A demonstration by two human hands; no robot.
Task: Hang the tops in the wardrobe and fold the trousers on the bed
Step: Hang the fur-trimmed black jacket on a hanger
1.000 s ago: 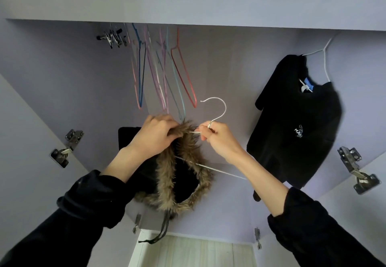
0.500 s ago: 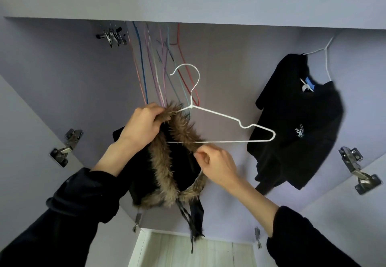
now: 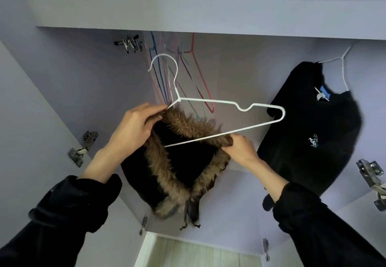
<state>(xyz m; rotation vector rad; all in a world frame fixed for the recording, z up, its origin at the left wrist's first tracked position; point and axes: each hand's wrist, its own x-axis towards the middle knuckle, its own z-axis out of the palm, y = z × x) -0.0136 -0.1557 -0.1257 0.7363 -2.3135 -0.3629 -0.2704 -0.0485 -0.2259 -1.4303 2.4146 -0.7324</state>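
While the left hand [image 3: 133,128] pinches the brown fur trim of the black hooded top [image 3: 183,162] at one side, the right hand [image 3: 240,147] curls its fingers round the trim opposite. Half threaded into the neck opening, the white wire hanger [image 3: 221,101] tilts inside the lilac wardrobe [image 3: 62,74], beside a hung black sweatshirt [image 3: 309,133].

No lettering I can read anywhere: the small white print on the chest of the black top [image 3: 313,133] hanging in my wardrobe is too blurred, and its blue neck label [image 3: 325,93] shows no legible text.
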